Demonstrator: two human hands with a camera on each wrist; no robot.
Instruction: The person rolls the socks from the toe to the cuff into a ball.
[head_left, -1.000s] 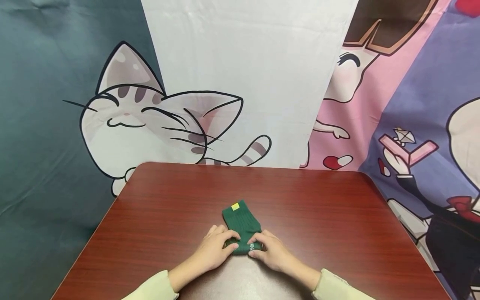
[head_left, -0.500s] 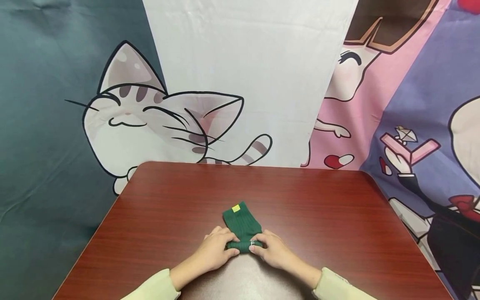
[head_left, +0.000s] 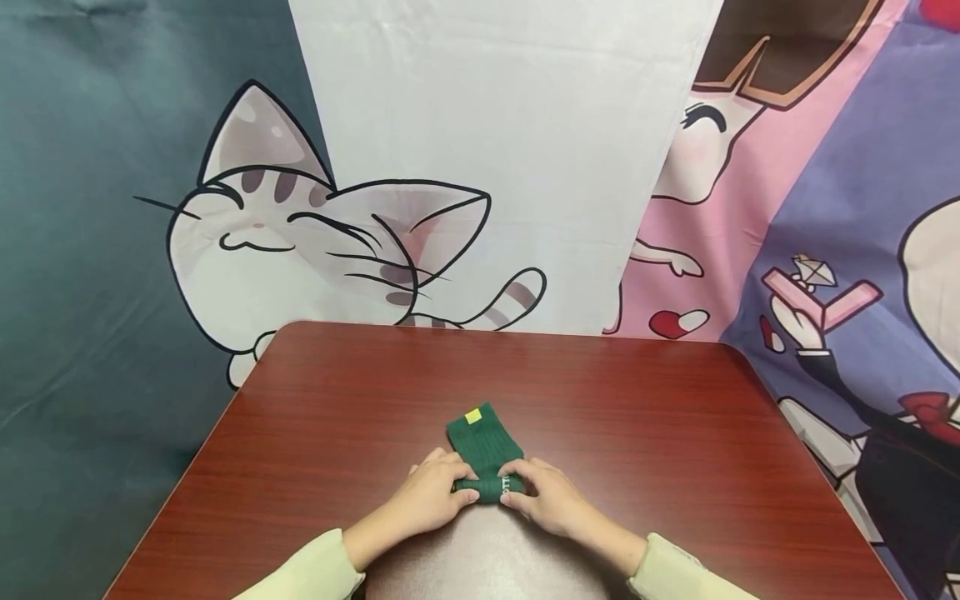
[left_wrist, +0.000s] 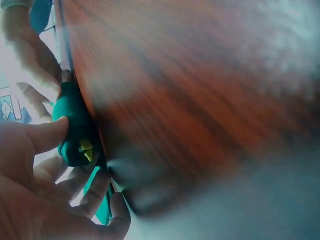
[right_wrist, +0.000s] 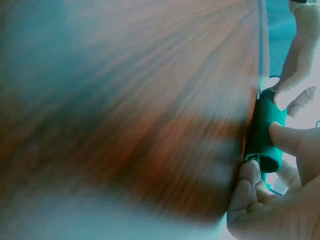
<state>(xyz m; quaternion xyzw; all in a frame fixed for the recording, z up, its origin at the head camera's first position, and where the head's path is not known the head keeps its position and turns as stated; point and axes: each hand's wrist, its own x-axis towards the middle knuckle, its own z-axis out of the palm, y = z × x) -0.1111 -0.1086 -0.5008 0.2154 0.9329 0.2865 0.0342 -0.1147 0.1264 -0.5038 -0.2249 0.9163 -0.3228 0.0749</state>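
Observation:
A dark green sock lies on the table, its ribbed cuff pointing away from me and bearing a yellow square patch. Its near end is wound into a thick roll with white lettering at the right. My left hand grips the left end of the roll, thumb on the near side and fingers over the far side. At the right end, my right hand pinches the roll the same way. In the left wrist view a yellow bit shows at the roll's end. The right wrist view shows the roll as a cylinder.
The reddish-brown wooden table has rounded far corners. Behind it hangs a printed cloth backdrop with a cartoon cat and figures.
The sock's near end has gone from a flatter fold to a thicker roll, and its lettering has shifted. Both hands stay at the roll's ends, having moved only slightly.

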